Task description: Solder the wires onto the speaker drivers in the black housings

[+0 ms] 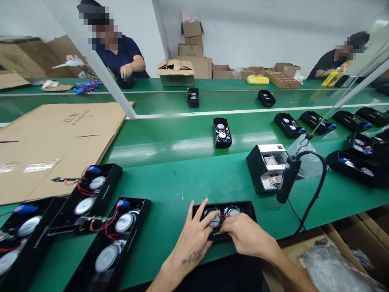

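A black speaker housing (pixel 249 207) lies crosswise on the green bench in front of me, with two round speakers and red wires inside. Over its left end my left hand (pixel 194 233) is spread open, a finger resting on the left speaker and the thumb near the close edge. My right hand (pixel 247 235) bends into the housing below the right speaker (pixel 233 211). Its fingers are closed, and what they pinch is hidden beneath them.
Several open black housings (pixel 107 243) with speakers and wires lie at left beside a cardboard sheet (pixel 60 142). An electric screwdriver (pixel 287 178) hangs at right, near a black-and-white machine (pixel 258 168). More housings (pixel 222 133) sit farther back. Two people work across the bench.
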Demonstrator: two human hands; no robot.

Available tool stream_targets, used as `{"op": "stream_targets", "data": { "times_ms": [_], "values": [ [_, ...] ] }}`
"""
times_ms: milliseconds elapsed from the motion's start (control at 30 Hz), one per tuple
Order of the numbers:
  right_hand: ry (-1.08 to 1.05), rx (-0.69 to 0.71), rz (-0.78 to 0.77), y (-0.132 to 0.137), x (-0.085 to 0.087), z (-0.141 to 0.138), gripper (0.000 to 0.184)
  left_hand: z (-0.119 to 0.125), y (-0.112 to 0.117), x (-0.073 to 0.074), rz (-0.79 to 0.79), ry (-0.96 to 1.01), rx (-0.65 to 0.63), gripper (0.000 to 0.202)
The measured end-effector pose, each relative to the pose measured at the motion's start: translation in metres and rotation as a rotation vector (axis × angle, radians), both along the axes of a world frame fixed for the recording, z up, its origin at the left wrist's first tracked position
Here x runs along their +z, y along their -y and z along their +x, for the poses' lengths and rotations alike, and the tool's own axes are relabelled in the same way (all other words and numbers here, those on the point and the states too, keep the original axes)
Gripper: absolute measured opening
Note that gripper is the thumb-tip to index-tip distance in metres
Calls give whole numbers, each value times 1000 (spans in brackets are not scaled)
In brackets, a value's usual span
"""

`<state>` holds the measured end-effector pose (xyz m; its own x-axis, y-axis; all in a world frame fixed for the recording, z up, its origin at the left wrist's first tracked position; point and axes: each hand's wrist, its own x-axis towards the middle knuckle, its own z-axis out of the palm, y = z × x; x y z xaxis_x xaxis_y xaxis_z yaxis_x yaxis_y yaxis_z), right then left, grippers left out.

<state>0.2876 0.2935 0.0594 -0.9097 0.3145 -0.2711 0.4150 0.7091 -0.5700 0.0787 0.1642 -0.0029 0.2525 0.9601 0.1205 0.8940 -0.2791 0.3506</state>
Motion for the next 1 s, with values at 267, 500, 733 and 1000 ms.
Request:
{"op": "stream_targets", "data": {
  "times_ms": [267, 500, 733, 1000],
  "values": [
    [-204, -28, 178, 26, -25, 10, 20, -2, 0, 8, 75, -63, -42, 19],
    [-337, -83, 180, 42, -48, 10, 38, -1, 1, 1, 208, -130, -81, 39],
    [-400, -100, 262, 40, -61, 2, 32, -10, -11, -13, 181, -63, -79, 30],
    [-327, -61, 295, 35, -52, 1, 28, -11, -12, -7, 66, -20, -63, 25]
  ]
}}
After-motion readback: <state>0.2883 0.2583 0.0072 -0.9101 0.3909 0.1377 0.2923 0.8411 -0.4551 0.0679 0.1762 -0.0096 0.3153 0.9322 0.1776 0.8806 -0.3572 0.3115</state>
